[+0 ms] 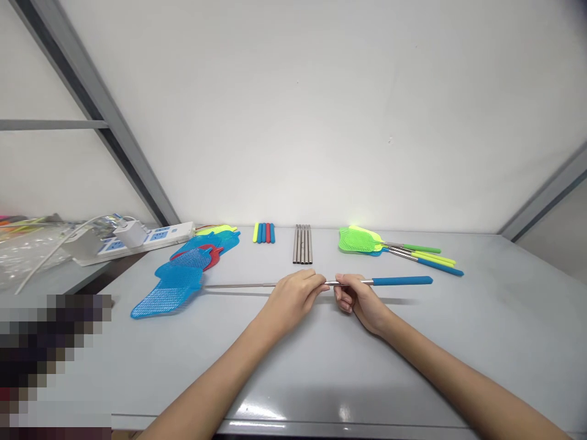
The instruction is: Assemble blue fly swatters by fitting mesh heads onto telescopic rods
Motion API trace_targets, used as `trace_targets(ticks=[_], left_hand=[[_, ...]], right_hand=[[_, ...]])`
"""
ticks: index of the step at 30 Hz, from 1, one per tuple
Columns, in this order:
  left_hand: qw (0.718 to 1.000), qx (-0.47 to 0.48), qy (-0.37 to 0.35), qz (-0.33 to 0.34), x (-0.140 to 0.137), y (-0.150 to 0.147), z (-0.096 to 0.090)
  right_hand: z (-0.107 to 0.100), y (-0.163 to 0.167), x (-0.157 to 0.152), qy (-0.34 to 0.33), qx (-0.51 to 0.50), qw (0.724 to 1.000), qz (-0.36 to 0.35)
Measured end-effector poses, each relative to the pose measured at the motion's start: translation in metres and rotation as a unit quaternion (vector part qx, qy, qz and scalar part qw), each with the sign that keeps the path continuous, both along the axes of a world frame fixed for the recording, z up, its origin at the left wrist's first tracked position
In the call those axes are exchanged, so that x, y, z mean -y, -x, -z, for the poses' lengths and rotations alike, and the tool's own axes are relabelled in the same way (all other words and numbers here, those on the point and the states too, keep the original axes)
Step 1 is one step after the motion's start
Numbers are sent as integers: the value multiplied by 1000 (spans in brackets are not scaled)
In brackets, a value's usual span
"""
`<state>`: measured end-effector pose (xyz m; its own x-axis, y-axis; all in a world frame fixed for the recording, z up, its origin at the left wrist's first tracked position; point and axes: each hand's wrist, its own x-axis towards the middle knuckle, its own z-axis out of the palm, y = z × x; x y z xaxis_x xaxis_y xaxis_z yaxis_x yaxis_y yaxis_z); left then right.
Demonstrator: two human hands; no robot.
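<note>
A blue fly swatter [169, 292] with a long metal telescopic rod lies crosswise in front of me, its mesh head at the left and its blue grip at the right. My left hand [296, 292] is closed around the middle of the rod. Just right of it, my right hand [360, 299] pinches the rod near the blue grip [403, 281]. The rod is drawn out long on the left side. Behind the swatter's head are loose heads: blue ones [224, 241], a red one [213, 256] and a yellow one [220, 231].
Several coloured grips [263, 233] and several metal tubes [302, 244] lie in rows at the back of the grey table [284, 379]. At the right lies a pile of swatters [360, 241]. A power strip [160, 237] with plugs sits back left, beside clear plastic bags [36, 250].
</note>
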<state>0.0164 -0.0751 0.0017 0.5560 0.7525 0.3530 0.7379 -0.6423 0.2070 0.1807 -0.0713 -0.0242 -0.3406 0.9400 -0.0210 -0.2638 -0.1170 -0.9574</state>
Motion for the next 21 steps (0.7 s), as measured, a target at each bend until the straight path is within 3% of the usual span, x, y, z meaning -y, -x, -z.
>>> trace_targets(ticks=[9, 16, 21], left_hand=[[997, -42, -71, 4, 7, -3, 1], [998, -12, -55, 36, 2, -5, -14], [998, -1, -19, 59, 1, -1, -23]], right_hand=[[-10, -1, 7, -11, 49, 995, -90], [-22, -12, 7, -136, 143, 977, -82], [-30, -14, 11, -179, 214, 958, -71]])
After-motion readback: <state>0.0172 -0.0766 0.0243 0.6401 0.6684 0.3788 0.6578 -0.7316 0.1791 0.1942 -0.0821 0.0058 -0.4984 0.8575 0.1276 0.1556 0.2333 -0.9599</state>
